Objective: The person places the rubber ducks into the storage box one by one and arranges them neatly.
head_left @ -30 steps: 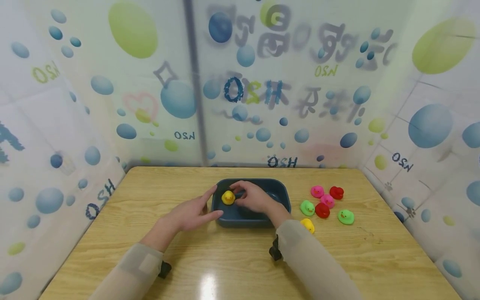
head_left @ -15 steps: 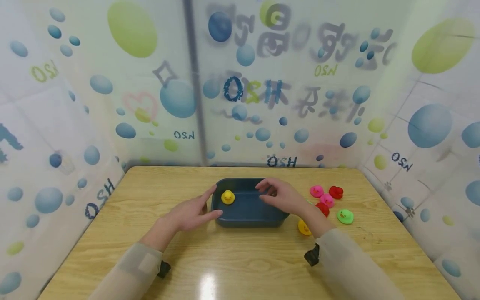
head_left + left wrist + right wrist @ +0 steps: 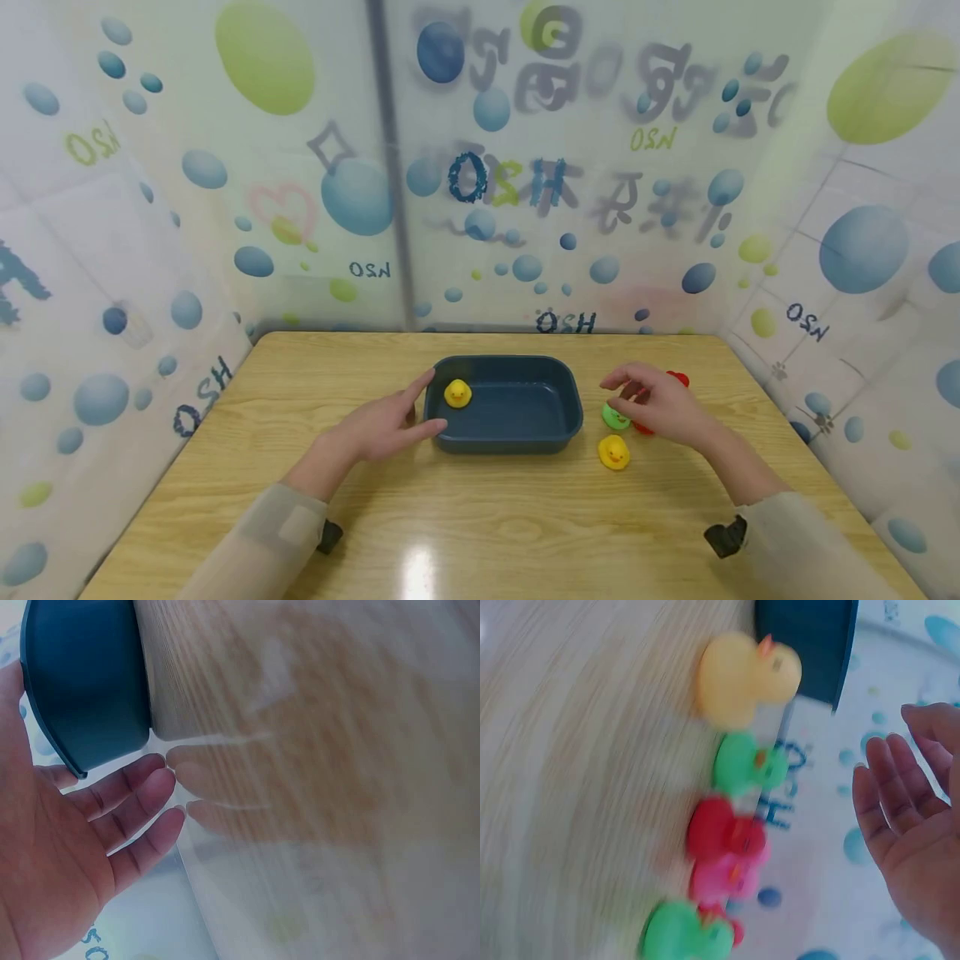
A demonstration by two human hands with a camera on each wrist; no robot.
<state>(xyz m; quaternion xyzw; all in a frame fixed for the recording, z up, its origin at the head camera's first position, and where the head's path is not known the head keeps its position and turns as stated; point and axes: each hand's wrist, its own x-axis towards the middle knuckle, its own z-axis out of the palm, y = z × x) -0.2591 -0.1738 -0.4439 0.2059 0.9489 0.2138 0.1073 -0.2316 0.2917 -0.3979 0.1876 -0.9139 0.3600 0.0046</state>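
Note:
A dark blue rectangular tray (image 3: 502, 447) lies on the table, with one yellow rubber duck (image 3: 457, 393) in its left end. My left hand (image 3: 381, 428) rests at the tray's left end, thumb and fingers spread along the rim. To the right of the tray my right hand (image 3: 666, 405) is over the cluster of rubber ducks, fingers loosely bent and holding nothing. It partly covers a green duck (image 3: 615, 416) and red ducks. A second yellow duck (image 3: 614, 452) sits in front. The right wrist view also shows a pink duck (image 3: 718, 881) and another green duck (image 3: 679, 934).
The wooden table (image 3: 480, 517) ends at the back and sides against a curtain (image 3: 480, 275) printed with blue and green bubbles. Dark wrist devices (image 3: 726, 537) sit at both cuffs.
My right hand has left the yellow duck in the tray and moved right, out over the ducks on the table. The left hand has stayed at the tray's left end.

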